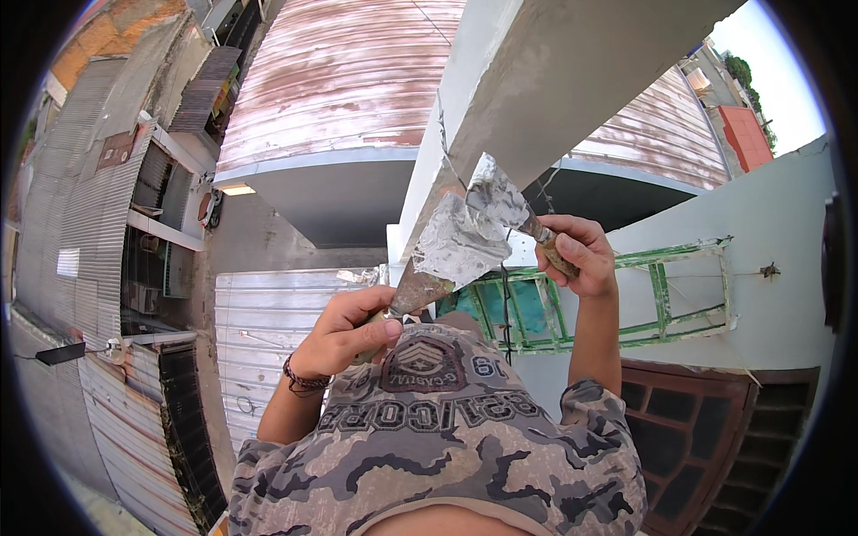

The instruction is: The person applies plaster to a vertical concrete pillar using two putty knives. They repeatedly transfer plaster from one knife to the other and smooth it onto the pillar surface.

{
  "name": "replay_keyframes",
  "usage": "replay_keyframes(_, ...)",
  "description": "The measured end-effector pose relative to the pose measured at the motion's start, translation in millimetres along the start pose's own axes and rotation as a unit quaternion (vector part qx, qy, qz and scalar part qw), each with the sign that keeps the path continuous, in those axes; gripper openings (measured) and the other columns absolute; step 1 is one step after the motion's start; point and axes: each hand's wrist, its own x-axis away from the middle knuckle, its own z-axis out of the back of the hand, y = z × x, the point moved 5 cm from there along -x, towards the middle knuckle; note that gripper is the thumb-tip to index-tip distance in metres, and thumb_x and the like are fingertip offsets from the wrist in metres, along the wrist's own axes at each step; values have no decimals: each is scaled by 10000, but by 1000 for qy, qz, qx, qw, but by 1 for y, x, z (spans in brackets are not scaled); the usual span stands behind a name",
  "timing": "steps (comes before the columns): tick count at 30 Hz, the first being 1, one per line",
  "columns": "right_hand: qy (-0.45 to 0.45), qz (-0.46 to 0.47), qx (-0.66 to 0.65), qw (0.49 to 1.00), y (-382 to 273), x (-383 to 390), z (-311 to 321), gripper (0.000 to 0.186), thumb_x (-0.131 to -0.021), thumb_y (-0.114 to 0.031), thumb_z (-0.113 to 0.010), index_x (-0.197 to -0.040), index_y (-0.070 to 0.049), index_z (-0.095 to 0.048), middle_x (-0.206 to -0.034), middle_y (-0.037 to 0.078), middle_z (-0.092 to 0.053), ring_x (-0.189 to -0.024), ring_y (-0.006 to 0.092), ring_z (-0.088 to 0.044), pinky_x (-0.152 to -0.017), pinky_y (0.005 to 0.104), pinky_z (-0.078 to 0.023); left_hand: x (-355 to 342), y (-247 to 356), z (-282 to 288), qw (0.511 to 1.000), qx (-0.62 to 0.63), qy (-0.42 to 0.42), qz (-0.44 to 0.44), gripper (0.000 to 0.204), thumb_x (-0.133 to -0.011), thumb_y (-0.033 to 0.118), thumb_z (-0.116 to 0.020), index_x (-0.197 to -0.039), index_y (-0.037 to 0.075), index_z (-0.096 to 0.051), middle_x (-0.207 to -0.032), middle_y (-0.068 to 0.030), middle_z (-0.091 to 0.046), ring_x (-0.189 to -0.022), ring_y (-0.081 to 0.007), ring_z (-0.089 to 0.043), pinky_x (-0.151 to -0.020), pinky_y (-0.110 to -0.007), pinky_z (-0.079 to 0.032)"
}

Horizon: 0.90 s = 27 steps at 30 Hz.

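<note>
My left hand (344, 338) is closed around the handle of a putty knife (420, 290), its wide worn blade slanting up and away. White putty (456, 246) lies heaped on that blade. From the right, my right hand (585, 255) grips the wooden handle of a second putty knife (559, 259). Its blade is smeared with the same putty and meets the heap on the left knife, so the blade edges are partly covered. Just beyond the knives stands a pale plastered beam or wall end (554, 107); contact with it cannot be told.
A paint-spotted green ladder (661, 299) stands below on the right, next to a pale wall (760, 241). Thin wires (443, 134) stick out beside the beam. Rusty corrugated roofing (340, 80) spreads beyond. Far below at left are a street and other roofs; brown window frames (684, 438) are at lower right.
</note>
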Motion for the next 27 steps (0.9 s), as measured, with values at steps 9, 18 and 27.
replay_keyframes(9, 28, -39, -34, 998, 9, -21, -22, 360, -963, -145, -505, -1253, 62, -557, -760, 162, -637, -432, 94, -475, -411, 196, -382, 16, -9, 14, 995, 23, 54, -77, 230, -921, 119, -615, -1100, -15, -558, -710, -8, -563, -526, -74, -529, -471, -209, -425)
replay_keyframes(18, 82, -39, 9, 996, 24, -48, -75, 348, -978, -184, -548, -1268, 6, -581, -776, 93, -641, -465, 65, -493, -369, 204, -328, -14, 34, 28, 894, 61, 345, -279, 348, -823, 44, -746, -949, 64, -423, -775, -55, -573, -468, -136, -567, -381, -256, -433)
replay_keyframes(27, 62, -45, 0, 997, 34, -87, -104, 350, -984, -188, -541, -1272, 8, -577, -773, 82, -627, -464, 53, -475, -369, 202, -318, -73, 65, 77, 878, 92, 362, -299, 395, -802, 141, -795, -935, 83, -428, -701, -49, -547, -438, -143, -548, -356, -277, -432)
